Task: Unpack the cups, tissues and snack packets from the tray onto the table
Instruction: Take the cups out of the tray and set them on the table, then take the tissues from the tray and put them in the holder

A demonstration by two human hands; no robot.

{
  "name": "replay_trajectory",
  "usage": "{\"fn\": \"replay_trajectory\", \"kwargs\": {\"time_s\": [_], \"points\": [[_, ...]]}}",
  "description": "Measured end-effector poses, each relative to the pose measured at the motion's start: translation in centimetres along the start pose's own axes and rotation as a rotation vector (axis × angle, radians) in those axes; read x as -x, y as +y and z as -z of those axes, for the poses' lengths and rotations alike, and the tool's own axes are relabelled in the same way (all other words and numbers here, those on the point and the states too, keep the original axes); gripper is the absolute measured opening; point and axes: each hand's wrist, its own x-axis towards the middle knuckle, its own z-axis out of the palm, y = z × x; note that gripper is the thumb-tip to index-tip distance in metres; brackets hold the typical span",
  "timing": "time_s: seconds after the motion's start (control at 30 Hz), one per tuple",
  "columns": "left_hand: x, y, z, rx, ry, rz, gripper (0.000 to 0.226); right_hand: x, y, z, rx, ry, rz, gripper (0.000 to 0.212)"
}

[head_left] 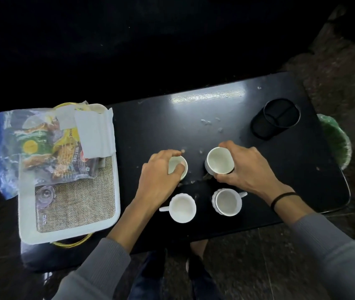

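Note:
Several white cups stand on the black table (248,131). My left hand (161,172) grips a small cup (177,165) by its rim. My right hand (245,167) holds a larger cup (218,160) from its right side. Two handled cups (182,207) (226,201) stand nearer to me, untouched. The white tray (72,232) with a burlap liner sits at the left. On its far half lie snack packets (49,148) and folded white tissues (95,132). A small clear glass (44,194) rests on the tray's left side.
A black mesh holder (277,118) stands at the table's far right. Small crumbs (206,122) dot the tabletop. Something green (336,141) shows past the table's right edge. My feet appear below the table's near edge.

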Motion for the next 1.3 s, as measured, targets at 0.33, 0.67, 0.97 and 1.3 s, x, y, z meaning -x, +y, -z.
{"fn": "replay_trajectory", "kwargs": {"time_s": [0.33, 0.67, 0.97, 1.3], "points": [[0.2, -0.2, 0.2, -0.010, 0.006, -0.013, 0.033, -0.2, -0.2, -1.0, 0.021, -0.015, 0.052, 0.067], [0.3, -0.9, 0.6, -0.004, 0.003, -0.010, 0.031, -0.2, 0.2, -1.3, 0.016, -0.050, 0.053, 0.072], [0.2, -0.6, 1.6, 0.032, 0.042, -0.004, 0.030, -1.1, -2.9, 1.5, 0.089, -0.087, 0.095, 0.082], [-0.7, -2.8, 6.1, 0.099, 0.164, 0.004, 0.029, -5.2, -11.8, 1.9, 0.025, -0.031, 0.303, 0.053]]}}
